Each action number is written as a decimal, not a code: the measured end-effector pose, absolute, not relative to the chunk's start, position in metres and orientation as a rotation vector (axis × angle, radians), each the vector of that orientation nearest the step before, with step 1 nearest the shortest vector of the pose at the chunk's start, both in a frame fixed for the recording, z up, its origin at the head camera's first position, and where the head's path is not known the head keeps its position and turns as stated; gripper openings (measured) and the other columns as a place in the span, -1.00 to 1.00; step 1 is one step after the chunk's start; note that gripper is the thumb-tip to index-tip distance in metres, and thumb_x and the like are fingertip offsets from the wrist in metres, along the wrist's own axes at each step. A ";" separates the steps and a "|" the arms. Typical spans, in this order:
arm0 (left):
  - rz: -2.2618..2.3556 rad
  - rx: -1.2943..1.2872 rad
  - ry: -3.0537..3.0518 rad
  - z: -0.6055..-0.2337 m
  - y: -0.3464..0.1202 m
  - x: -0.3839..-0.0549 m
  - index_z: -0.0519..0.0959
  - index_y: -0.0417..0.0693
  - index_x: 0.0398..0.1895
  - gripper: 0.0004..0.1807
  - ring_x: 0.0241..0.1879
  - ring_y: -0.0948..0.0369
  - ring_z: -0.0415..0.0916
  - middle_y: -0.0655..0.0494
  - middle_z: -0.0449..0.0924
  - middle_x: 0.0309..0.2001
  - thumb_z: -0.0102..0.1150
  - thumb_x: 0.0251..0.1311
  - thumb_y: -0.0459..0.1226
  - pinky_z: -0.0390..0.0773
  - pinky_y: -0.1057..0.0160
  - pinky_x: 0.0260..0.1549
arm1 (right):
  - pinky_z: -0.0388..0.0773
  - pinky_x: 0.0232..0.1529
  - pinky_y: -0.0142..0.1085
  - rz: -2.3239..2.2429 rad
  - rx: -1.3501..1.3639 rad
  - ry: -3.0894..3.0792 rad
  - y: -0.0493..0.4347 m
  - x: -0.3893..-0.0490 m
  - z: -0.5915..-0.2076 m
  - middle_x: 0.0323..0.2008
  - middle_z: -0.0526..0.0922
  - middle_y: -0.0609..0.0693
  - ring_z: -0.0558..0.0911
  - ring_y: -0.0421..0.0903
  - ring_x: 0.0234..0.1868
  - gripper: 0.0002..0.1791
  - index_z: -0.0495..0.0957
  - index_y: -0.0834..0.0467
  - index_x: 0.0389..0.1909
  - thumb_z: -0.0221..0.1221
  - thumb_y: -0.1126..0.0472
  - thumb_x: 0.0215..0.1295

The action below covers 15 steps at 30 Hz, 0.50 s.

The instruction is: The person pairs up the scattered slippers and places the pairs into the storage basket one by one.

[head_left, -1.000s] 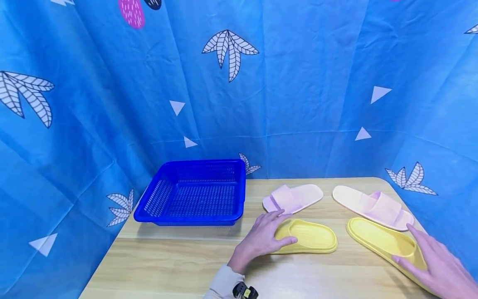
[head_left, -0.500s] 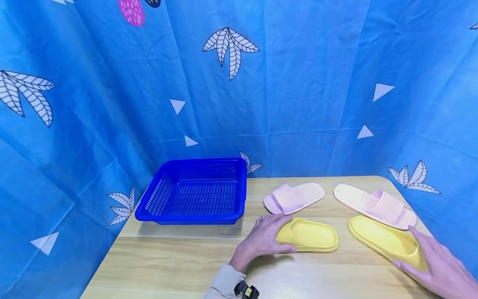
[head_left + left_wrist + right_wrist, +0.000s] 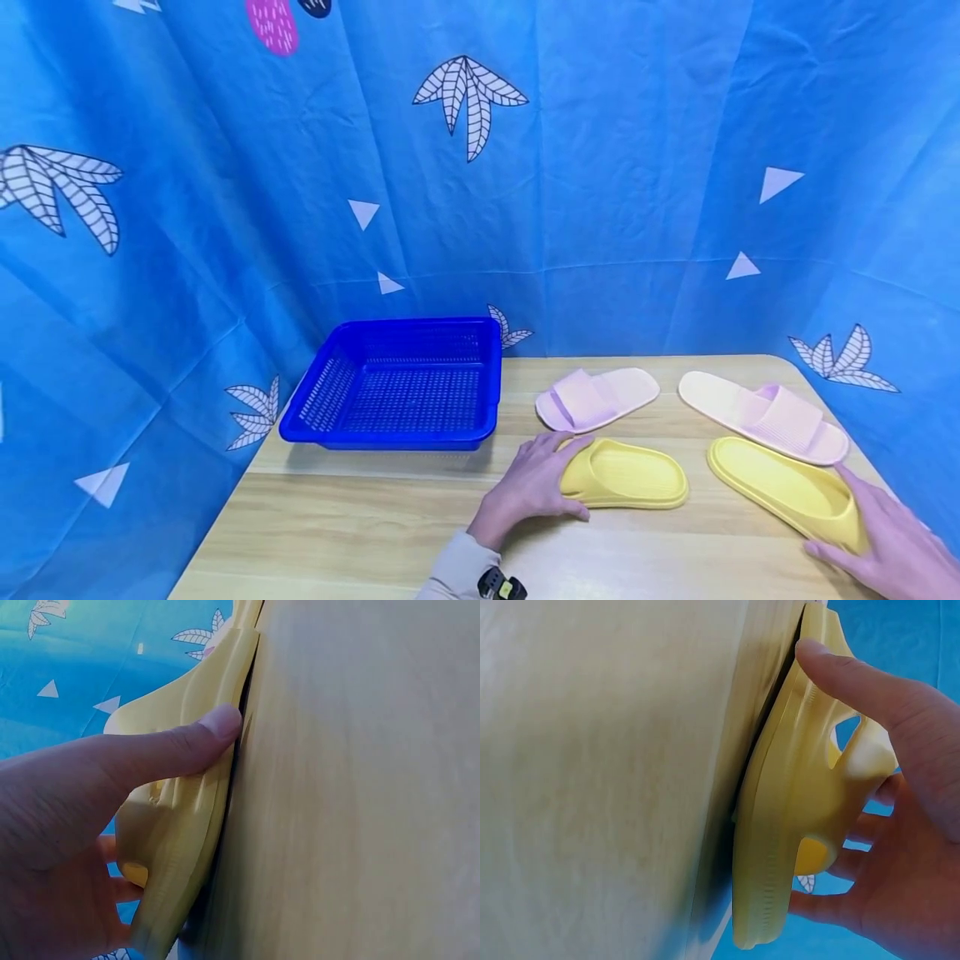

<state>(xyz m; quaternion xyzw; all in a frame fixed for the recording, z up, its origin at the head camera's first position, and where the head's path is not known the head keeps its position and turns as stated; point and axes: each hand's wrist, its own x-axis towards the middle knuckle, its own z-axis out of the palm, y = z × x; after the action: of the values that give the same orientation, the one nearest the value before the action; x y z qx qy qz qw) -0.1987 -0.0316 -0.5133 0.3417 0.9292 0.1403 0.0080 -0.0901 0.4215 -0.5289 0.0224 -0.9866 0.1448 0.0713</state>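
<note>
Two yellow slippers lie on the wooden table in the head view, toes pointing outward. My left hand (image 3: 527,483) grips the left yellow slipper (image 3: 636,477) around its toe end. In the left wrist view, the thumb presses along the side of that slipper (image 3: 184,840), with the fingers round its far side. At the right, my right hand (image 3: 896,537) holds the toe end of the right yellow slipper (image 3: 783,483). The right wrist view has the thumb on this slipper's (image 3: 776,802) side edge and the fingers curled behind, partly hidden.
Behind the yellow pair lie two pink slippers, one left (image 3: 585,400) and one right (image 3: 787,421). A blue plastic basket (image 3: 405,438) stands at the back left of the table (image 3: 352,525). A blue patterned curtain (image 3: 615,167) hangs around the table.
Both hands have closed in on the toe ends of the yellow slippers, and the left thumb has come down to the slipper's near side. The head view has shifted slightly.
</note>
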 end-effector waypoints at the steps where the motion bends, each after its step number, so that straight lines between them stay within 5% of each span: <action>1: 0.434 1.073 2.908 -0.513 -0.031 -0.199 0.17 0.28 0.61 0.21 0.37 0.04 0.32 0.08 0.32 0.45 0.55 -0.14 0.28 0.36 -0.07 0.31 | 0.39 -0.25 0.45 0.439 0.075 -2.957 0.422 -0.091 -0.529 0.06 0.34 0.68 0.39 0.60 -0.01 0.43 -0.09 0.58 0.48 0.57 -0.21 -0.07; 15: 0.433 1.070 2.913 -0.516 -0.030 -0.198 0.16 0.30 0.62 0.19 0.34 0.06 0.34 0.10 0.34 0.41 0.54 -0.12 0.28 0.36 -0.08 0.30 | 0.51 -0.33 0.21 0.456 0.094 -2.997 0.423 -0.093 -0.529 -0.11 0.46 0.58 0.52 0.47 -0.16 0.24 0.14 0.62 0.26 0.60 -0.14 -0.14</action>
<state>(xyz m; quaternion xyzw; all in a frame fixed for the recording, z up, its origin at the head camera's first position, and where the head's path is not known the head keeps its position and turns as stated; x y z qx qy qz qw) -0.1980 -0.0299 -0.5160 0.3415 0.9297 0.1380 0.0043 -0.0929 0.4235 -0.5289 0.0309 -0.9867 0.1502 0.0541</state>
